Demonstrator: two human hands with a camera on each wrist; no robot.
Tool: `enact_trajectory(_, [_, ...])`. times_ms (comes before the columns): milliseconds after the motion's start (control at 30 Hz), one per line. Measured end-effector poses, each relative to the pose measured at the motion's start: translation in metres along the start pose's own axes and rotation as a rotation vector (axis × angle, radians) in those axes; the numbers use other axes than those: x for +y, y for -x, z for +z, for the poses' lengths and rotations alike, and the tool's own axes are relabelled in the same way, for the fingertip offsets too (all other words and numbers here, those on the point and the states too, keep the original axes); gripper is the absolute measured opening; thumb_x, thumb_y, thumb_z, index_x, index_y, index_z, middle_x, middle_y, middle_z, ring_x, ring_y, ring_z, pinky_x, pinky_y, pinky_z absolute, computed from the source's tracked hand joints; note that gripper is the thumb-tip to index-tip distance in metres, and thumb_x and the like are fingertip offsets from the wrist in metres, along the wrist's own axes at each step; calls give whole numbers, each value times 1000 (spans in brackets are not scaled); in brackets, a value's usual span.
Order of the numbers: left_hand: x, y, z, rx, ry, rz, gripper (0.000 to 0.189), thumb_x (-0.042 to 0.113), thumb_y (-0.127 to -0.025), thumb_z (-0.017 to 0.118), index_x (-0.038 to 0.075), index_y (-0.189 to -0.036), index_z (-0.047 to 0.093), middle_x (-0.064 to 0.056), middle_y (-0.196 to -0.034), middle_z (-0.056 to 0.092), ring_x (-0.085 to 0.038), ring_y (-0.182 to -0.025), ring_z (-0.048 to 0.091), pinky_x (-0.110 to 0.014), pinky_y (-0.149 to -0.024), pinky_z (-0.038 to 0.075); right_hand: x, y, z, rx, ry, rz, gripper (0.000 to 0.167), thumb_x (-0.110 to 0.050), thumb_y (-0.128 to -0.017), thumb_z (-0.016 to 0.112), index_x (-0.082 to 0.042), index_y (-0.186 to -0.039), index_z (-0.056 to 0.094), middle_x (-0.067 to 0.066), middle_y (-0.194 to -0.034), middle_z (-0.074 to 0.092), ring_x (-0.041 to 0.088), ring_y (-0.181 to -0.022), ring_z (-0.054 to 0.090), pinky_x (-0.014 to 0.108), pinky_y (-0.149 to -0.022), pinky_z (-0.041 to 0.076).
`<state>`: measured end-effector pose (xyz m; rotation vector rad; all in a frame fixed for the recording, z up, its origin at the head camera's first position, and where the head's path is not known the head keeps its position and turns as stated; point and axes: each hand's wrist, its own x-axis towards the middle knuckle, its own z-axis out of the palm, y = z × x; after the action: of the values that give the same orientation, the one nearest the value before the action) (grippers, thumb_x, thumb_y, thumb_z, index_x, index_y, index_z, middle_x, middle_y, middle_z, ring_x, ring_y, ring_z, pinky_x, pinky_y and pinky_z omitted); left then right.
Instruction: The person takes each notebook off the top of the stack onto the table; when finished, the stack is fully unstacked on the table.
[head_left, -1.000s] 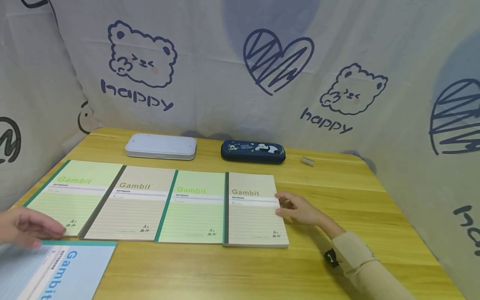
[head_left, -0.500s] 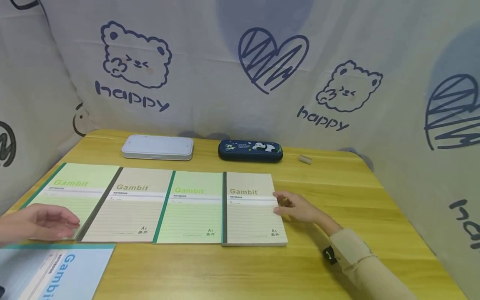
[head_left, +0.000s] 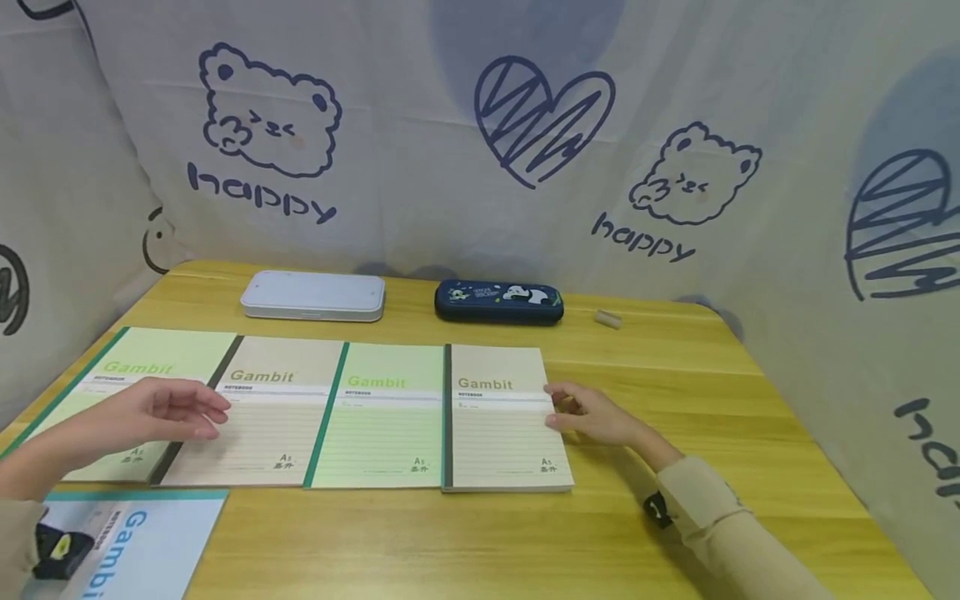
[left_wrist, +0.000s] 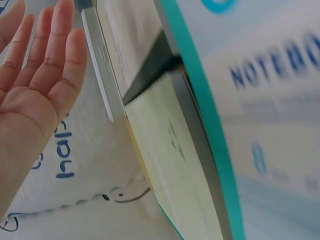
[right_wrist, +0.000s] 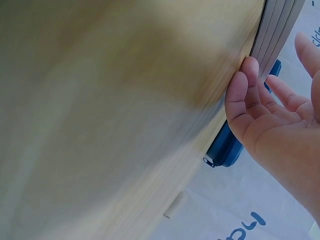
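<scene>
In the head view a row of several A5 Gambit notebooks lies side by side, overlapping, in green and beige by turns. My right hand (head_left: 592,417) has relaxed fingers with tips right at the right edge of the rightmost beige notebook (head_left: 502,442); the right wrist view shows its layered edge (right_wrist: 272,37). My left hand (head_left: 157,412), fingers loosely bent and holding nothing, is over the leftmost green notebook (head_left: 180,346) and the beige notebook (head_left: 262,417) beside it. Below the left forearm lies a blue notebook (head_left: 168,542), turned sideways and partly hidden by the sleeve.
Behind the row stand a white pencil case (head_left: 313,293) and a dark blue panda pencil case (head_left: 498,302). A small greyish-brown piece (head_left: 608,319) lies right of them. Printed cloth (head_left: 420,192) hangs behind the wooden table (head_left: 675,367). The second green notebook (head_left: 386,433) sits mid-row.
My left hand has moved right and up from above the blue notebook to over the two leftmost notebooks. The right hand stays at the notebook edge; the view shifts slightly.
</scene>
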<state>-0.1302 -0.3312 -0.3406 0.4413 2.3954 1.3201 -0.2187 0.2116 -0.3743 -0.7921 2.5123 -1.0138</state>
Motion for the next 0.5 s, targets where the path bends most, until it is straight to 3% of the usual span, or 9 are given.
enact_trajectory(300, [23, -23, 17, -29, 16, 39, 38, 15, -84, 61, -9, -113, 52, -22, -106, 58, -9, -89, 58, -21, -75, 46, -1, 1, -1, 2, -5, 5, 53, -23, -87, 58, 6, -128, 41, 20, -113, 52, 26, -93, 52, 37, -78, 43])
enact_trajectory(500, [36, -44, 30, -85, 16, 105, 35, 12, -84, 62, -9, -110, 53, -20, -103, 58, -16, -86, 59, -22, -75, 46, -2, 0, -1, 2, -8, 1, 53, -23, -87, 59, 6, -128, 40, 20, -113, 51, 24, -90, 52, 35, -76, 43])
